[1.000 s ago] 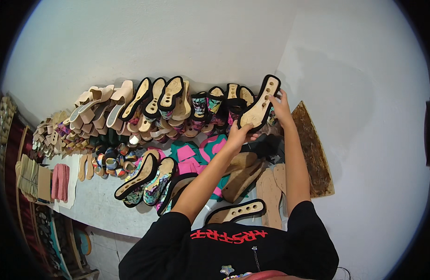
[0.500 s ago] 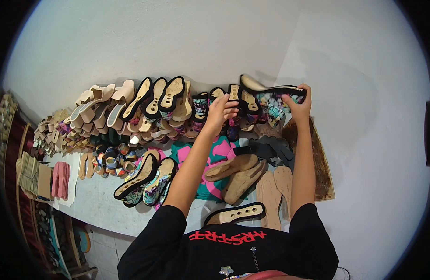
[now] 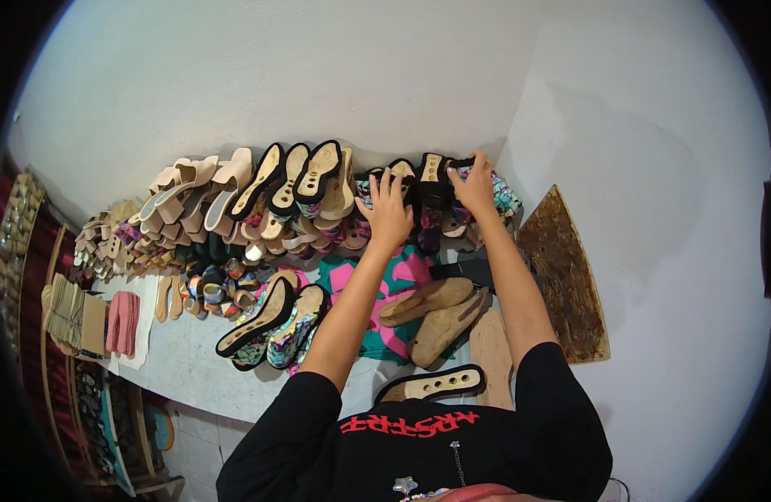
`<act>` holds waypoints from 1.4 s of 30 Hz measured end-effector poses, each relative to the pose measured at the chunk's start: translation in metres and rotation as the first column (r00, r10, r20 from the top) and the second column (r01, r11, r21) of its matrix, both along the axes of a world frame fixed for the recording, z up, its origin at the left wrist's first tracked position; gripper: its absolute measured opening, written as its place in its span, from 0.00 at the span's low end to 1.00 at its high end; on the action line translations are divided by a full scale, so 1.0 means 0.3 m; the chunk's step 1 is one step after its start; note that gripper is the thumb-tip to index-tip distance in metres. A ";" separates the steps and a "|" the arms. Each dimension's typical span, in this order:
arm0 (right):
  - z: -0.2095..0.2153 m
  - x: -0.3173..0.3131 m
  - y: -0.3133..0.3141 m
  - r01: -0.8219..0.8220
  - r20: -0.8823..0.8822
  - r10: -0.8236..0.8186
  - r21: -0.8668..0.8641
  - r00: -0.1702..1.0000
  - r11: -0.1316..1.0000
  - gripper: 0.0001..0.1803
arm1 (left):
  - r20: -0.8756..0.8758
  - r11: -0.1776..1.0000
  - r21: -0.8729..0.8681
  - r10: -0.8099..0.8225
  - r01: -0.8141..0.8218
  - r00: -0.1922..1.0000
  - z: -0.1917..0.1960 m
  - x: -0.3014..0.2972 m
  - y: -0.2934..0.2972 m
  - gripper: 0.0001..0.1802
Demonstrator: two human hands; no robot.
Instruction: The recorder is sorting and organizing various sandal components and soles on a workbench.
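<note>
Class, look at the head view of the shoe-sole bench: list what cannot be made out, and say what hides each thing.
- Head view: whether the right hand grips or only touches the black-edged sole; its fingers cover the contact.
- Head view: what lies under the left hand; the palm hides it.
- Head view: the stacked pieces at the left rim; too small and bent by the lens.

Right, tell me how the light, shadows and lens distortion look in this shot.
Head view: even, soft light on the white wall, no glare; the leaning shoe soles cast a faint shadow behind them. Fisheye bends the shelf edge at left and blacks out the corners. Both hands, left hand and right hand, look sharp, with no evident motion blur.
</note>
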State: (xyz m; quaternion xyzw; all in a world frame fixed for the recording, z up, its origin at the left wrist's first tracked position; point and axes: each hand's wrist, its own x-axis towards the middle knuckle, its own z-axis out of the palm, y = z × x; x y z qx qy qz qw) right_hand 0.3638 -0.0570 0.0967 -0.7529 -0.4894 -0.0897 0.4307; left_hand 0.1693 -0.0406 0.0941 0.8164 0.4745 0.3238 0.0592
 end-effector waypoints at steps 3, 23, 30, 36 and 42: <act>-0.022 0.027 0.049 -0.078 -0.215 0.075 -0.006 0.974 0.997 0.34 | 0.013 0.988 0.006 -0.157 0.157 0.987 -0.020 -0.026 0.018 0.41; -0.039 0.088 0.073 -0.267 -0.126 0.273 0.057 0.954 0.962 0.37 | -0.053 0.975 -0.136 -0.182 0.174 0.982 0.003 -0.042 0.013 0.45; -0.072 0.066 0.061 -0.189 -0.154 0.195 0.054 0.969 0.980 0.41 | 0.108 0.979 -0.115 -0.159 0.171 0.981 -0.044 -0.086 -0.008 0.42; 0.051 -0.075 -0.024 -0.122 0.327 0.103 0.036 0.939 0.992 0.41 | 0.201 0.983 -0.174 -0.025 0.060 0.979 -0.099 -0.202 -0.003 0.36; 0.070 -0.145 -0.026 0.040 0.557 0.175 -0.352 0.812 0.935 0.27 | 0.059 0.979 0.052 -0.198 0.195 0.978 -0.063 -0.118 -0.033 0.36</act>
